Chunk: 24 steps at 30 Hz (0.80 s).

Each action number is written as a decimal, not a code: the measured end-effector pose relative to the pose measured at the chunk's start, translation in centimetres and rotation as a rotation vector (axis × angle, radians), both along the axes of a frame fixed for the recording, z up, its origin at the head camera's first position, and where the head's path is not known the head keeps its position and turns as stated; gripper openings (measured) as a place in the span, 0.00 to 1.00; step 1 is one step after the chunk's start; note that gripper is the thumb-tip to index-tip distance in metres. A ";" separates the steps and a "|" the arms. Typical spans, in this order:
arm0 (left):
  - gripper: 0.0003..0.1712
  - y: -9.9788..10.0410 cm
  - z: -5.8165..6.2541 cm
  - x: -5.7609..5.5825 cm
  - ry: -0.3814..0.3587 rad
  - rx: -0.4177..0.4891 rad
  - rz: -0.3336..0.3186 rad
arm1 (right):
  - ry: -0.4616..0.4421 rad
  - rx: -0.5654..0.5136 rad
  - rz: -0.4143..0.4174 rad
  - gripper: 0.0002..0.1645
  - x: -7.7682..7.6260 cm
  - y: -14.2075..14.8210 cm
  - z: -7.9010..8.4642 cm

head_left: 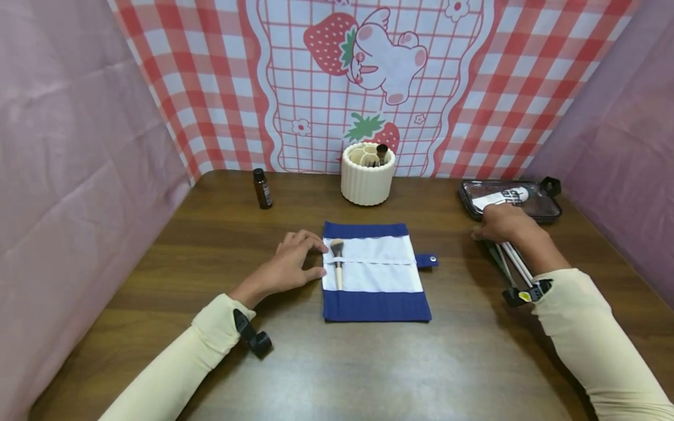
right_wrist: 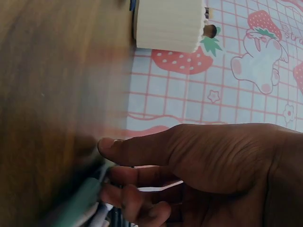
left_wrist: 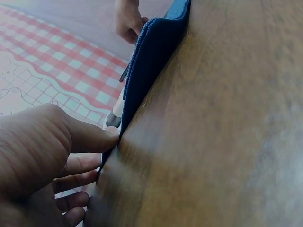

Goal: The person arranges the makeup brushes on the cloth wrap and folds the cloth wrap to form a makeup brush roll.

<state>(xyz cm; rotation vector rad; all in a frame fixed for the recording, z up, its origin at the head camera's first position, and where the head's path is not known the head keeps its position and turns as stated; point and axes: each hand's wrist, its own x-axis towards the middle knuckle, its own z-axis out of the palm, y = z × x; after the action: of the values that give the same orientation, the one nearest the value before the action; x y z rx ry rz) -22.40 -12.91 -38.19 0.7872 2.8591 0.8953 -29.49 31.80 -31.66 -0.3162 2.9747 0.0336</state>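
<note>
Touching left edge of fabric roll (head_left: 377, 306), left hand (head_left: 286, 263) is seen with thumb and fingers parted. Brush (head_left: 339, 278) is laid on roll, front to back. Slim tools (head_left: 520, 262), slanting near-right, are noted right of roll, beneath nearer right hand (head_left: 508, 225); grip cannot be told. Clear case (head_left: 547, 210) is sited beyond.

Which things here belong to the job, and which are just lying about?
Probably the job:
blue-and-white cloth wrap, at the left hand
brush lying on it
slim sticks by the right hand

Apparently lying about:
dark bottle
cream holder
black-edged case
</note>
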 end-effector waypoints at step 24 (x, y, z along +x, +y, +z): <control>0.22 -0.1 0.0 -0.2 -0.005 -0.010 0.008 | -0.070 -0.613 0.011 0.17 -0.5 -2.5 2.2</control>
<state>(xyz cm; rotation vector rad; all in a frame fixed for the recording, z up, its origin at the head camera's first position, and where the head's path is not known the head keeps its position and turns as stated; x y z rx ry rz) -22.56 -12.99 -38.23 0.7714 2.8627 0.8813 -29.96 29.35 -29.48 -0.3867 2.8371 -0.8749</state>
